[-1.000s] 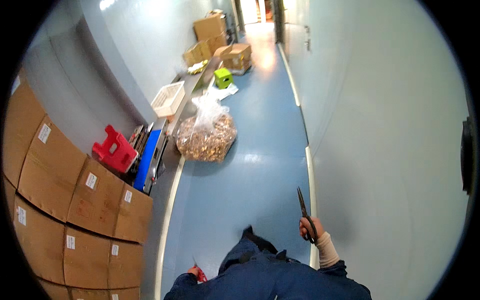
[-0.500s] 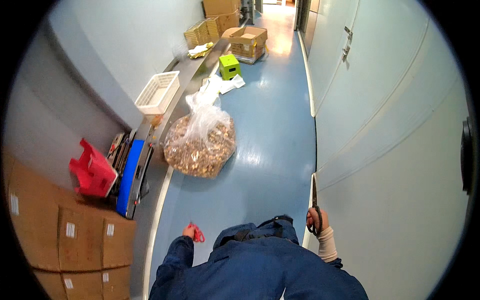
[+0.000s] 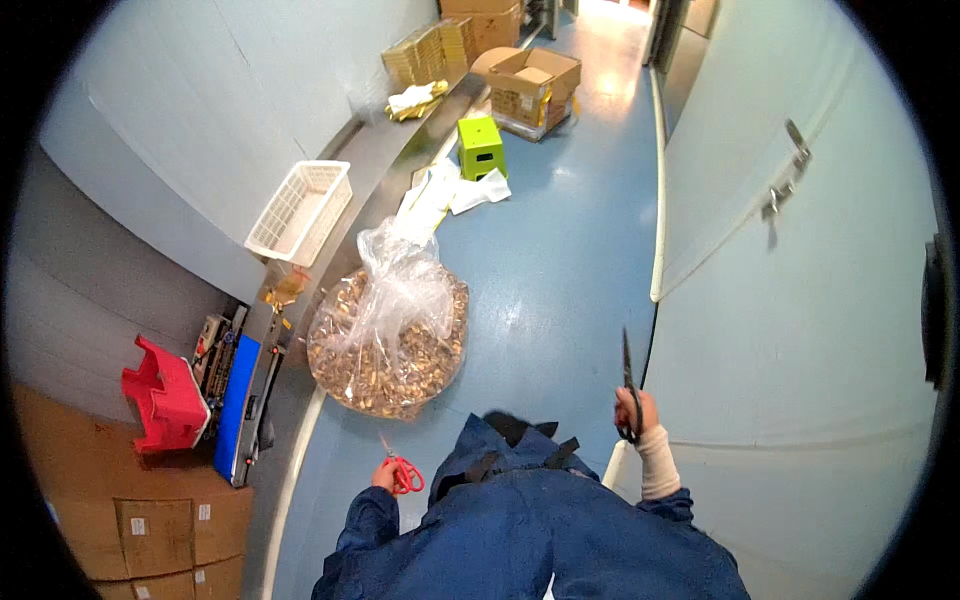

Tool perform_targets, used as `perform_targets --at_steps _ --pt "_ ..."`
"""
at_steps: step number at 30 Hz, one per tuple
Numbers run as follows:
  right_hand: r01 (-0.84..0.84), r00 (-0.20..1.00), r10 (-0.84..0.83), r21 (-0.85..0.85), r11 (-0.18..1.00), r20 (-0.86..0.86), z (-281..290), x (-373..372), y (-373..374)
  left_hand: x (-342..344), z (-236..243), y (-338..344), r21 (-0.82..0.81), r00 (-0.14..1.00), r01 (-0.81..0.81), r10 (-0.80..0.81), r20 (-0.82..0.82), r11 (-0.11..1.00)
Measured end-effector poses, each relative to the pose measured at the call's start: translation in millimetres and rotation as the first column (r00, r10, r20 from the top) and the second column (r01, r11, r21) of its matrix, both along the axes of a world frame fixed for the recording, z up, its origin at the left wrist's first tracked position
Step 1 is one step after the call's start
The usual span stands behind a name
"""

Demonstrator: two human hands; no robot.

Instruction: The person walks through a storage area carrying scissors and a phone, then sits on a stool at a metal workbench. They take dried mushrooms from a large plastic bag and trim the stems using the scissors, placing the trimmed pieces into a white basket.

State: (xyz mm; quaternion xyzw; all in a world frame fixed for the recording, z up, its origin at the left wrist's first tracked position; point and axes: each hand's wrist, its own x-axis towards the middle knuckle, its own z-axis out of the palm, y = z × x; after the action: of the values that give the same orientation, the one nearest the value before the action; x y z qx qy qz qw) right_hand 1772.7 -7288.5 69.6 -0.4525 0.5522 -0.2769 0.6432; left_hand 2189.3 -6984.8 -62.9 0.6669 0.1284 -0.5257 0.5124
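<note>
Red scissors [image 3: 404, 467] in left hand [image 3: 383, 477], dark scissors [image 3: 628, 368] in right hand [image 3: 640, 410], fingers gripping both; likely carrying step, next move needs blades clear of bag [image 3: 388, 340].

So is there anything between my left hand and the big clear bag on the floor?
Nothing visible stands in the way. Blue floor shows between your left hand and the bag, with just the blades of the red scissors you hold pointing toward it.

The bag [image 3: 388, 350] lies beyond left scissors [image 3: 403, 474], right of basket [image 3: 325, 215].
</note>
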Motion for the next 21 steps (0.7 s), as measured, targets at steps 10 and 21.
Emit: perform_targets --at_steps 10,21 --pt "-0.554 0.832 0.553 -0.053 0.831 -0.033 -20.6 198.2 -282.6 35.4 -10.5 -218.3 -0.447 0.839 -0.541 0.425 -0.339 0.712" --pt "-0.674 0.738 0.674 -0.009 0.739 0.039 -36.5 326.2 -525.0 142.8 72.3 -635.3 -0.556 0.944 -0.328 0.242 -0.225 0.764"
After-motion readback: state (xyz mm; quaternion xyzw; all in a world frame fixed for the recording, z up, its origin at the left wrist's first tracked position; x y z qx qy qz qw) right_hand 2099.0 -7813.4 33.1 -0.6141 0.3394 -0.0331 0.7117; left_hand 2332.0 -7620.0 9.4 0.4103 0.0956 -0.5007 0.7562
